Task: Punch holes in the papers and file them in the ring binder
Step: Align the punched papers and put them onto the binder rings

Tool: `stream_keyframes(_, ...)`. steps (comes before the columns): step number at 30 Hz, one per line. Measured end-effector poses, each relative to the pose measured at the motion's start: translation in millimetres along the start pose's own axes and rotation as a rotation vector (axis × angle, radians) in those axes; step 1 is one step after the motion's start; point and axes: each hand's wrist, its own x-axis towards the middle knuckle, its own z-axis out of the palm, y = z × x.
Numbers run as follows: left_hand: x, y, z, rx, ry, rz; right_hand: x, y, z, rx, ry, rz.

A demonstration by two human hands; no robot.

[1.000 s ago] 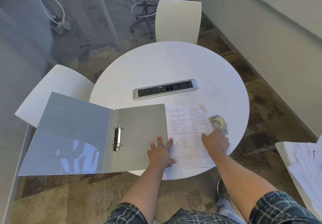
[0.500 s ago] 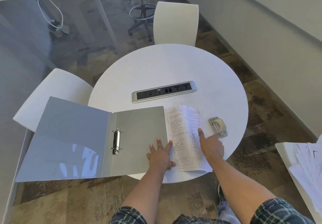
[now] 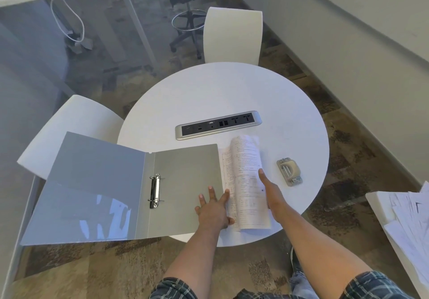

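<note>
This is an office meeting corner. A round white counter (image 3: 209, 94) has a built-in power and data socket strip (image 3: 218, 125), white chairs (image 3: 232, 35) stand around it, and a black swivel stool (image 3: 185, 8) stands on patterned carpet (image 3: 69, 273).

Bare desk (image 3: 232, 89) lies open beyond the power strip (image 3: 218, 125). Nearer, the open binder (image 3: 120, 189), lifted papers (image 3: 247, 178) and hole punch (image 3: 289, 171) crowd the front edge.
</note>
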Motion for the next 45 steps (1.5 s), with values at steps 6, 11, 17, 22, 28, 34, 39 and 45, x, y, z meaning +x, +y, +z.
stream_keyframes(6,-4,1,-2,-0.007,0.001,0.001,4,8,-16,0.163,0.116,-0.194)
stream_keyframes(11,-7,-1,-7,-0.037,-0.007,0.034,1,2,-35,0.154,-0.030,-0.317)
stream_keyframes(17,-10,2,-11,-0.021,0.008,0.109,2,-25,-44,0.327,-0.155,-0.343)
stream_keyframes(22,-17,20,-15,-0.081,-0.061,0.137,1,-36,-45,0.391,-0.334,-0.297)
stream_keyframes(28,-28,44,-14,-0.184,-0.152,0.203,3,-35,-32,0.376,-0.418,-0.295)
stream_keyframes(34,-39,70,-8,-0.181,-0.185,0.342,4,-32,-28,0.385,-0.423,-0.268)
stream_keyframes(39,-41,65,-9,-0.397,-0.123,0.371,5,-31,-22,0.382,-0.375,-0.247)
stream_keyframes(45,-32,21,-30,-1.195,0.092,-0.045,6,-31,-9,0.414,-0.408,-0.230)
